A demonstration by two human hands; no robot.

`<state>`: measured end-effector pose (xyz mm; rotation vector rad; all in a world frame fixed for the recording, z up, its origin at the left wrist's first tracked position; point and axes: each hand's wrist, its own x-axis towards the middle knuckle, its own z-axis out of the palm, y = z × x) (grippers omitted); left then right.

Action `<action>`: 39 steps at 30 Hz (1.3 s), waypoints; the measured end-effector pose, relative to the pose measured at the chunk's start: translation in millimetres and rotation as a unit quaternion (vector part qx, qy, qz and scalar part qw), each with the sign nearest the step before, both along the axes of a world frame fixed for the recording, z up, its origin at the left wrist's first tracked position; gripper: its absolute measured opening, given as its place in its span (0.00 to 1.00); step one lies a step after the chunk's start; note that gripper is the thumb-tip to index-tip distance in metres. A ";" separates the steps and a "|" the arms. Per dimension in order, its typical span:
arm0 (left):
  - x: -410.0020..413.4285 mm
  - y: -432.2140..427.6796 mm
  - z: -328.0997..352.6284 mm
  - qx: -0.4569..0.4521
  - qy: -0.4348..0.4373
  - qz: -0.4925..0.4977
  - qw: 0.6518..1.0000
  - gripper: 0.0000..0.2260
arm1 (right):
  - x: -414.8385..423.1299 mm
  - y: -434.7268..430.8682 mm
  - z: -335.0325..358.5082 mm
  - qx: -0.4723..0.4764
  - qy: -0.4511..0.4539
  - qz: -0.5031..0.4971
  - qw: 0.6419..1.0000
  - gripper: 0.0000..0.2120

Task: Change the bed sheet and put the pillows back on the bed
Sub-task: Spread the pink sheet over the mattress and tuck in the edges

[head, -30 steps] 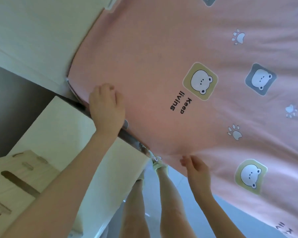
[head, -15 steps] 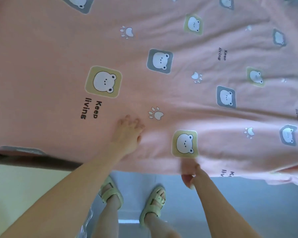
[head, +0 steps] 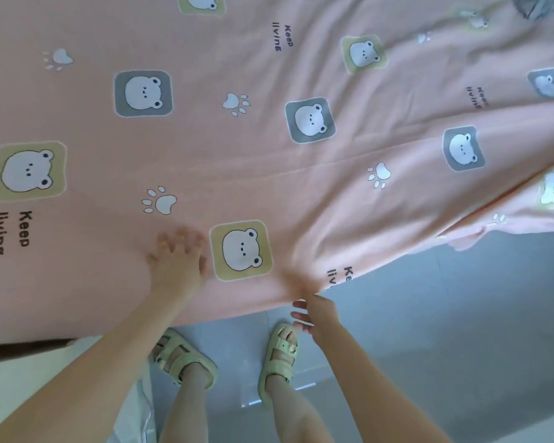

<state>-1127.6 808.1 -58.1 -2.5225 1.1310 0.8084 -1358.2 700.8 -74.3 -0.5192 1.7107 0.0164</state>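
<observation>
Pink bed sheet (head: 269, 174) lay spread over the bed, its near edge hanging toward the grey floor (head: 461, 330). Left hand (head: 178, 260) was flat, fingers spread, pressing the sheet, likely to smooth and pin it. Right hand (head: 317, 313) was at the hem; blurred, fingers looked loosely apart, grip unclear, probably for tugging slack. No pillows visible.

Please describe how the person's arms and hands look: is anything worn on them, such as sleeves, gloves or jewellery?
Both forearms are bare: no sleeves in view. The left hand and right hand wear no gloves; no rings, watch or bracelets are visible, though both hands are slightly motion-blurred.
</observation>
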 end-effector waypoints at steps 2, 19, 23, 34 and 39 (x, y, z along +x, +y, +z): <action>-9.2 -22.6 2.0 -0.018 -0.016 -0.004 1.000 0.23 | -20.5 -33.2 4.7 -0.025 -0.028 -0.066 0.997 0.09; -148.3 -247.0 -20.4 -0.138 0.073 -0.211 0.965 0.24 | -132.3 -243.8 -23.4 -0.157 0.008 -0.244 0.957 0.11; -151.9 -246.3 -30.8 -0.103 0.025 -0.240 0.965 0.23 | -142.4 -245.1 -24.4 -0.237 0.127 -0.122 0.955 0.14; -153.6 -242.9 -19.0 -0.061 0.046 -0.217 0.973 0.25 | -254.7 -146.7 -0.4 -0.062 0.410 0.283 0.865 0.13; -139.6 -217.8 -7.9 -0.067 0.057 -0.200 0.976 0.25 | -195.7 -174.8 32.0 -0.155 0.417 0.495 0.746 0.15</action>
